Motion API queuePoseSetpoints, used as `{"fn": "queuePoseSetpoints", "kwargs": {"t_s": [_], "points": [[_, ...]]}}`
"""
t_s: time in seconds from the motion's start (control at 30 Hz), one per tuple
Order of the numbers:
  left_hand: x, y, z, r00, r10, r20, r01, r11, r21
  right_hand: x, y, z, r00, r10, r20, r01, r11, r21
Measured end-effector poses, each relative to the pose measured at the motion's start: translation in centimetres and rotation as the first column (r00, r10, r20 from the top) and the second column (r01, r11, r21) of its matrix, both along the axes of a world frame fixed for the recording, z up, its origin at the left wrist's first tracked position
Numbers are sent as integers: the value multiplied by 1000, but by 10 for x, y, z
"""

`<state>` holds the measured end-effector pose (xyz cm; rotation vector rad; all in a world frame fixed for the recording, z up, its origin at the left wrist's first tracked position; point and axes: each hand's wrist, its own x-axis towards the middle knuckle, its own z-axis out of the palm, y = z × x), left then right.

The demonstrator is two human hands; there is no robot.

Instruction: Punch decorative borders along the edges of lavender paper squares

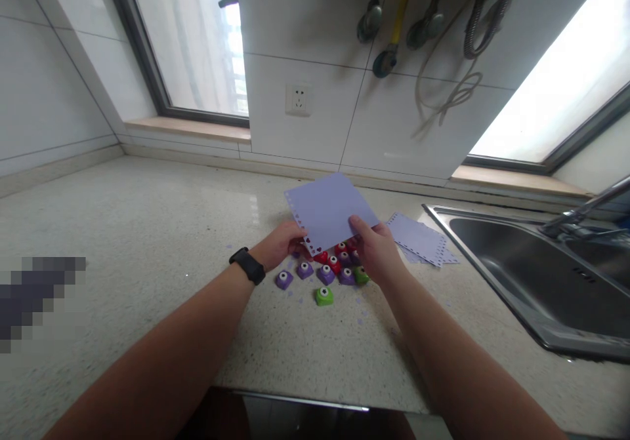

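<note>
A lavender sheet of paper (332,207) is held up at a tilt over the counter, with small shapes punched along its left edge and near corner. My right hand (377,246) grips its right side, thumb on top. At the punched left edge, my left hand (283,243) has its fingers closed on the sheet. Below lie several small craft punches, among them a purple punch (284,279), a red punch (334,264) and a green punch (323,296). The paper and my right hand partly cover some of them.
Punched lavender sheets (418,237) lie in a loose stack right of my hands, near the steel sink (522,282). Tiny paper bits are scattered on the speckled counter (162,210). Behind stands a tiled wall with a socket (298,99) and hanging hoses.
</note>
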<state>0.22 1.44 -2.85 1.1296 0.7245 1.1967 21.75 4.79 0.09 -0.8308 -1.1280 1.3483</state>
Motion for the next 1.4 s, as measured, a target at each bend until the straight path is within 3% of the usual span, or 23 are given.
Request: {"fn": "queuePoseSetpoints", "kwargs": {"t_s": [0.13, 0.37, 0.53, 0.97, 1.4], "points": [[3, -3, 4, 1000, 8, -23, -8, 1000, -6, 1, -2, 0, 995, -79, 62, 73, 993, 95], [6, -3, 10, 986, 75, -146, -77, 997, -9, 5, 4, -10, 991, -50, 121, 25, 980, 200], [5, -2, 9, 994, 74, -83, -80, 994, -69, 6, 3, -7, 968, -115, 221, 49, 958, 284], [1, 3, 4, 989, 146, 39, -143, 988, -61, 8, 4, -4, 946, -146, 289, 71, 965, 254], [-2, 7, 1, 992, 97, 76, -95, 995, -35, 8, 0, 0, 941, -170, 293, 106, 970, 221]]}}
